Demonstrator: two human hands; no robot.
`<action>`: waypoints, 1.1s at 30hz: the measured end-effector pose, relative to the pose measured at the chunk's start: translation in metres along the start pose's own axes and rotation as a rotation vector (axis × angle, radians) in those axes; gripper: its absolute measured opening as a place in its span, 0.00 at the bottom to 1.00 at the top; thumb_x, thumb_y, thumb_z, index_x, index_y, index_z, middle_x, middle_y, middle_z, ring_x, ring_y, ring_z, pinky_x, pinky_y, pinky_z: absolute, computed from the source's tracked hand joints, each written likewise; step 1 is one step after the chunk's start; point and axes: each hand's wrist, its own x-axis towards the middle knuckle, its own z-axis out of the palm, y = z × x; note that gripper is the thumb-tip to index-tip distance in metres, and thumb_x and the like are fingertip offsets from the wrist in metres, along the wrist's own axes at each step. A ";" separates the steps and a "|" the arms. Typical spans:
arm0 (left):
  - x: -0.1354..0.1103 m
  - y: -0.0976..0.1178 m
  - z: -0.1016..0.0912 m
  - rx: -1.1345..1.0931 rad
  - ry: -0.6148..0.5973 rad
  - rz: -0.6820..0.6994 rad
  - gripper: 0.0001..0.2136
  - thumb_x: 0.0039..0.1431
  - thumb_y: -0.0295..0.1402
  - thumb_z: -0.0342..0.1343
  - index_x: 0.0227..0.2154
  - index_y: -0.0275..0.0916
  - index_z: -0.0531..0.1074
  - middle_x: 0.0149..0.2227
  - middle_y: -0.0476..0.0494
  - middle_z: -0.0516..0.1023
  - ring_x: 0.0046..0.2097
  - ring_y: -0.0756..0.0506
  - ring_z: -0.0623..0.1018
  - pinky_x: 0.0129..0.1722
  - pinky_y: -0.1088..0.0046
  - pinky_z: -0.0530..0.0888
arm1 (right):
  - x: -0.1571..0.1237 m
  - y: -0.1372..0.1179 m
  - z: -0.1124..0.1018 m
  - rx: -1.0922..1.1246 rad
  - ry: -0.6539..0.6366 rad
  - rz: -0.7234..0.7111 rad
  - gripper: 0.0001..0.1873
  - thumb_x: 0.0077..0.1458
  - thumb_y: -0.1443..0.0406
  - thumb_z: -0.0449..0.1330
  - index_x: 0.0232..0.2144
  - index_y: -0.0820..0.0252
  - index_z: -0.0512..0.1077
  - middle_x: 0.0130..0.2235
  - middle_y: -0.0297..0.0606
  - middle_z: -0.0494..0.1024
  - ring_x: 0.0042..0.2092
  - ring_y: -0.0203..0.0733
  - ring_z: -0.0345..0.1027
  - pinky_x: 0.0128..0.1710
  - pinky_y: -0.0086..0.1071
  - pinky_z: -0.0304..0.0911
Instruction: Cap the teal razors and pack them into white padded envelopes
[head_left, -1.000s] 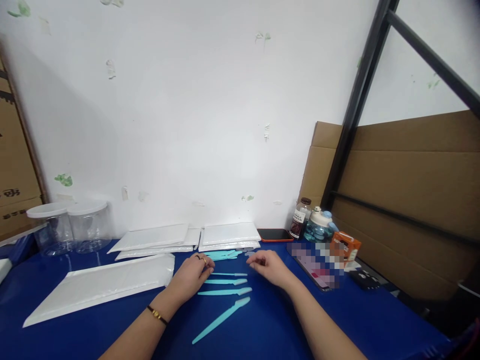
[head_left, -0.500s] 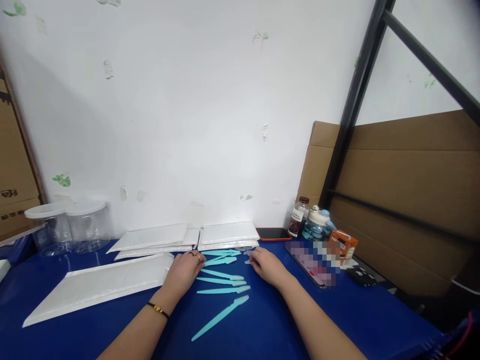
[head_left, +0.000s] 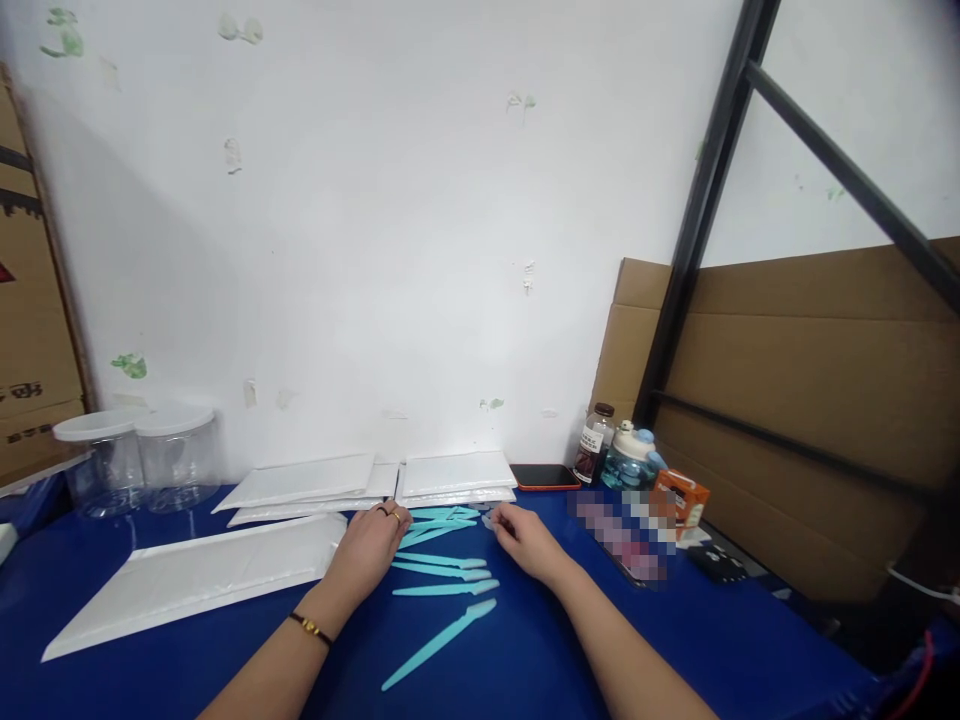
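Observation:
Several teal eyebrow razors (head_left: 439, 645) lie on the blue tabletop (head_left: 517, 670), some fanned out singly and others crossed in a small pile (head_left: 442, 519) farther back. My left hand (head_left: 373, 540), with a ring and a dark bracelet, is at the left end of that pile. Its fingers are closed together by the razor handles, and what they grip is hidden. Just right of the pile is my right hand (head_left: 529, 540), thumb and fingers pinched together low over the table. A few small greyish translucent pieces (head_left: 484, 512) lie by its fingertips; whatever it pinches cannot be made out.
White padded mailers (head_left: 457, 472) are stacked along the wall, and another mailer (head_left: 202, 575) lies to the left. Two clear lidded jars (head_left: 176, 465) stand far left. On the right are a phone (head_left: 546, 477), a brown-capped bottle (head_left: 595, 445), a blue water bottle (head_left: 630, 460) and an orange box (head_left: 679, 500).
The view has tilted up slightly. My right hand has shifted a little left toward the pile. Near my left fingers, the pile's razors now lie at a changed angle.

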 end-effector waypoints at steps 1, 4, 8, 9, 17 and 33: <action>0.000 0.000 0.000 0.000 -0.002 -0.001 0.15 0.64 0.34 0.37 0.31 0.39 0.69 0.34 0.44 0.73 0.37 0.46 0.72 0.37 0.71 0.64 | 0.000 0.000 -0.001 0.054 -0.001 0.008 0.08 0.56 0.65 0.49 0.31 0.59 0.67 0.28 0.33 0.70 0.29 0.36 0.62 0.30 0.26 0.56; 0.000 0.001 0.000 -0.013 -0.001 0.004 0.15 0.64 0.33 0.37 0.32 0.39 0.70 0.35 0.44 0.73 0.38 0.46 0.72 0.37 0.71 0.64 | 0.001 -0.001 -0.001 0.142 0.010 0.013 0.09 0.56 0.63 0.50 0.31 0.59 0.68 0.28 0.33 0.69 0.29 0.35 0.61 0.29 0.26 0.55; 0.001 0.002 -0.001 -0.031 -0.010 0.008 0.15 0.63 0.33 0.37 0.32 0.39 0.70 0.35 0.43 0.73 0.38 0.46 0.72 0.38 0.71 0.64 | 0.001 -0.005 -0.001 0.188 0.021 0.017 0.09 0.56 0.62 0.50 0.31 0.59 0.68 0.28 0.33 0.69 0.29 0.35 0.60 0.29 0.26 0.54; 0.001 0.003 -0.002 -0.036 -0.013 0.007 0.15 0.63 0.33 0.37 0.32 0.39 0.70 0.35 0.43 0.73 0.38 0.46 0.72 0.38 0.71 0.64 | 0.001 -0.007 0.000 0.192 0.017 0.019 0.09 0.56 0.62 0.51 0.31 0.59 0.68 0.28 0.33 0.70 0.29 0.35 0.60 0.29 0.26 0.54; 0.000 0.005 -0.004 -0.051 -0.025 0.018 0.15 0.63 0.34 0.37 0.31 0.39 0.69 0.35 0.44 0.73 0.39 0.46 0.72 0.38 0.71 0.64 | 0.000 -0.008 -0.002 0.214 0.015 0.026 0.09 0.55 0.62 0.51 0.30 0.60 0.69 0.27 0.33 0.68 0.28 0.35 0.59 0.27 0.26 0.53; 0.000 0.000 -0.003 -0.120 -0.032 0.009 0.15 0.63 0.34 0.38 0.32 0.40 0.70 0.35 0.44 0.73 0.39 0.46 0.72 0.39 0.71 0.64 | 0.001 -0.001 -0.003 0.233 0.013 0.065 0.10 0.55 0.62 0.51 0.30 0.61 0.69 0.28 0.33 0.69 0.29 0.35 0.61 0.28 0.26 0.55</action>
